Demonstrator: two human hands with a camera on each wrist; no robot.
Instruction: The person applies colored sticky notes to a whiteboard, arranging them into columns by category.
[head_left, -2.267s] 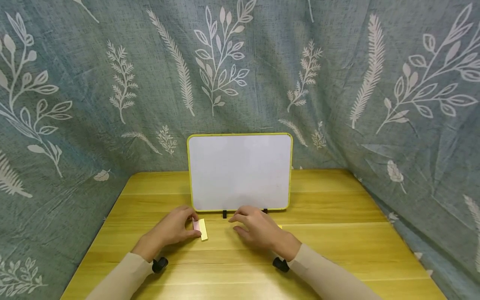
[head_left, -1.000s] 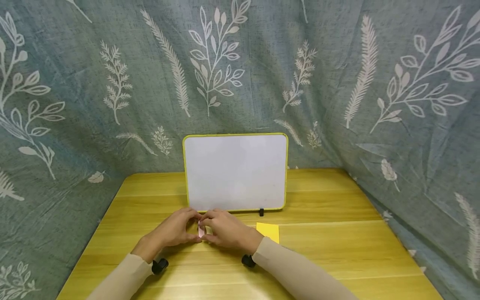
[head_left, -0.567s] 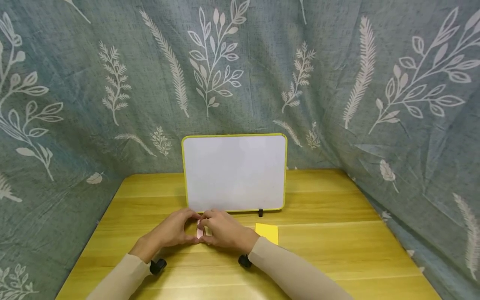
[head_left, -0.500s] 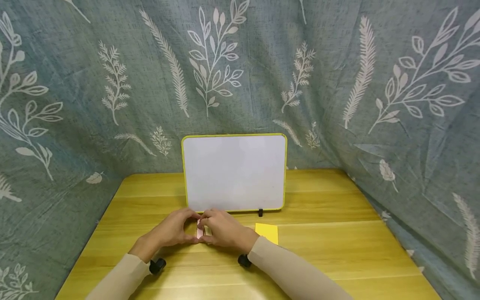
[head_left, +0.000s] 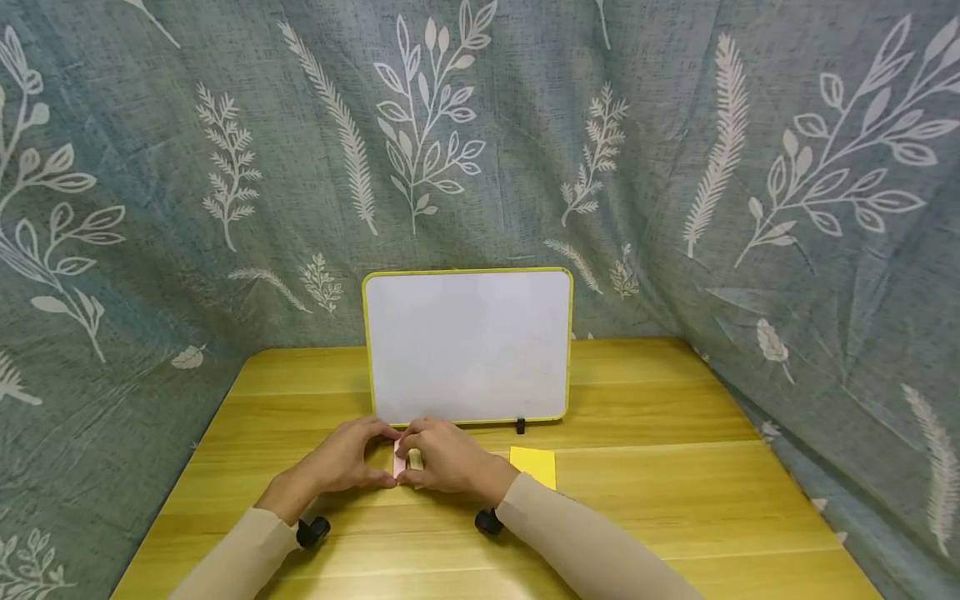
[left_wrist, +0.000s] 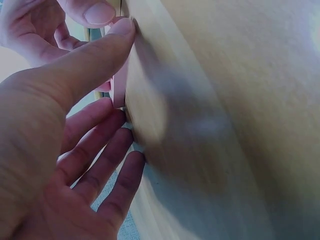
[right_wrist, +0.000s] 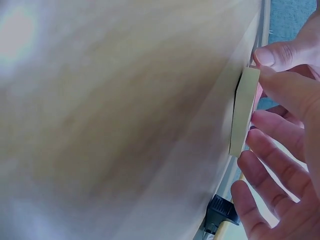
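A narrow pink sticky-note pad (head_left: 400, 461) lies beside a pale yellow strip pad (head_left: 417, 468) on the table in front of the whiteboard. My left hand (head_left: 341, 454) grips the pink pad by its ends, thumb at the near end and index finger at the far end. From the other side my right hand (head_left: 453, 458) curves over both pads, its thumb and fingertips at the pink strip. In the left wrist view the pink pad (left_wrist: 119, 87) stands between the left thumb and index finger. The yellow pad (right_wrist: 244, 112) shows its long side in the right wrist view, pink just behind it.
A whiteboard (head_left: 468, 346) with a yellow frame stands upright behind the hands on small black feet, one foot (head_left: 521, 426) visible. A square yellow sticky note (head_left: 534, 465) lies right of the right hand, partly under the sleeve. Patterned cloth (head_left: 480, 167) surrounds the wooden table (head_left: 637, 500).
My right hand has moved left from above the table to the pads and now meets the left hand there. The square yellow note has come into view. Over the last half second hardly anything moved.
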